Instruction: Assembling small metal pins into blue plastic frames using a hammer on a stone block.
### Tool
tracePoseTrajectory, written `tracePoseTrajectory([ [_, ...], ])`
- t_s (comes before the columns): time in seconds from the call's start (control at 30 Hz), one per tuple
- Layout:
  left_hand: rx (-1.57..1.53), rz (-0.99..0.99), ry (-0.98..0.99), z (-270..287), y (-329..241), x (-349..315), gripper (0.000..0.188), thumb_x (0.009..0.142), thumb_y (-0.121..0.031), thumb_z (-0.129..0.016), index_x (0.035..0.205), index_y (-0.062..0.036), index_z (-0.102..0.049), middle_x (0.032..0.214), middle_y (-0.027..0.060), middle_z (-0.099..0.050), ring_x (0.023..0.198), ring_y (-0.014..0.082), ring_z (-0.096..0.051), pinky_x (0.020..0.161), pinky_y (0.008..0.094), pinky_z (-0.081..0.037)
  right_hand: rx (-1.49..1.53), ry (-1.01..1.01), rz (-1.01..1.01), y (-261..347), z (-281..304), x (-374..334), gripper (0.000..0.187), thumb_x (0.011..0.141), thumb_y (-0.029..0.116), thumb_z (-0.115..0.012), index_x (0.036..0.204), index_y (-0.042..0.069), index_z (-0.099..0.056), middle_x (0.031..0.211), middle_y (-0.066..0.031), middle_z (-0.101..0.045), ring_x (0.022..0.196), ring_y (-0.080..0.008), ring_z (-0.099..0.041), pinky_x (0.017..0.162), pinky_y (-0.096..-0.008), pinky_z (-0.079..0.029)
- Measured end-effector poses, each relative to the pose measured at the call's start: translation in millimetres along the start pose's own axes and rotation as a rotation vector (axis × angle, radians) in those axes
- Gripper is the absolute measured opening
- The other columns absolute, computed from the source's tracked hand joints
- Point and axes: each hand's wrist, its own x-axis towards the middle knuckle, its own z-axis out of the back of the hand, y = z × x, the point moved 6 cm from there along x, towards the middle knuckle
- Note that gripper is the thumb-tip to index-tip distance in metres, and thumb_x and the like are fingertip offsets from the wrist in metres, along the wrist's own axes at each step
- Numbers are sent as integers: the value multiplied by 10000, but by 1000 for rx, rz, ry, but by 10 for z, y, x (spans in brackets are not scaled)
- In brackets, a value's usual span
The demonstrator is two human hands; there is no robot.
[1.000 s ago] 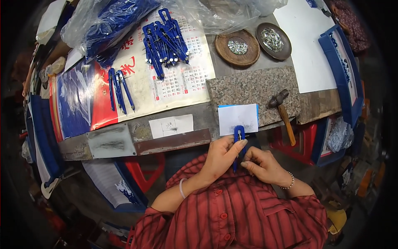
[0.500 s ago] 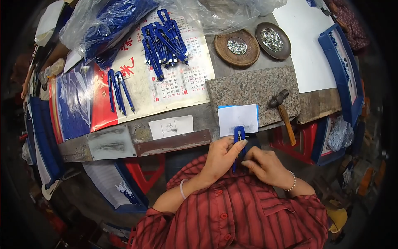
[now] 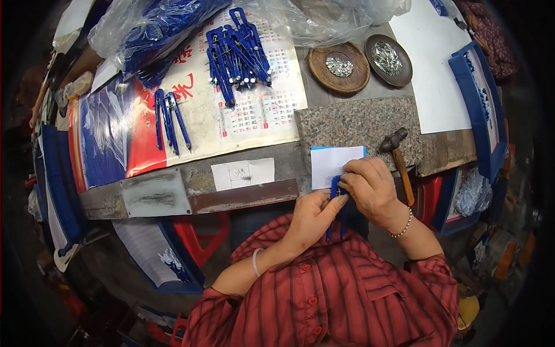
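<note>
Left hand (image 3: 313,218) pinches a blue compass (image 3: 335,184) between thumb and bent fingers at the front edge of the desk (image 3: 292,168), its legs pointing down toward the striped shirt (image 3: 312,277), while the right hand (image 3: 371,188) curls mostly closed about its top, and from here I can't tell whether those fingertips grip anything. Just beyond, white paper (image 3: 335,159) lies partly on a stone slab (image 3: 358,124), with a hammer (image 3: 403,170) near its right side. Farther back, two dishes (image 3: 317,78) hold metal bits (image 3: 339,65), and more compasses (image 3: 238,55) lie heaped on a calendar (image 3: 280,118).
</note>
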Motion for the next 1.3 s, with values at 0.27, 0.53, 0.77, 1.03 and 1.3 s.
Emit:
tracePoseTrajectory([
  [0.27,16,-17,-5,5,18,9,326,925,-244,-649,744,21,-595,516,32,-464,496,75,-392,447,315,-333,-22,-3,36,-1,-67,14,215,719,113,-712,893,23,-622,976,-90,-600,839,-249,-591,722,-379,-460],
  [0.53,23,-30,-5,11,-17,11,319,928,-235,-645,744,21,-593,517,30,-465,499,73,-388,449,315,-332,-8,28,18,-5,-67,22,226,712,107,-722,893,20,-616,982,-98,-595,833,-254,-588,718,-377,-460],
  [0.77,-22,-18,11,0,-18,10,320,940,-242,-635,756,17,-590,526,13,-424,508,68,-361,447,314,-312,135,30,-86,-70,-14,38,261,691,50,-752,912,4,-619,998,-113,-607,846,-282,-591,739,-390,-470],
  [1.03,39,33,86,17,-37,0,292,964,-245,-615,805,0,-630,619,-58,-503,590,18,-419,496,229,-340,171,62,-109,-93,-18,16,318,690,44,-769,971,5,-627,1015,-129,-610,891,-303,-596,777,-399,-481],
  [1.3,59,60,86,28,-45,-2,308,959,-265,-623,780,-15,-616,618,-61,-495,585,16,-418,497,218,-343,-277,74,-462,-224,526,-428,521,761,-57,-631,1255,-23,-471,1225,-201,-539,1070,-371,-553,894,-434,-460],
])
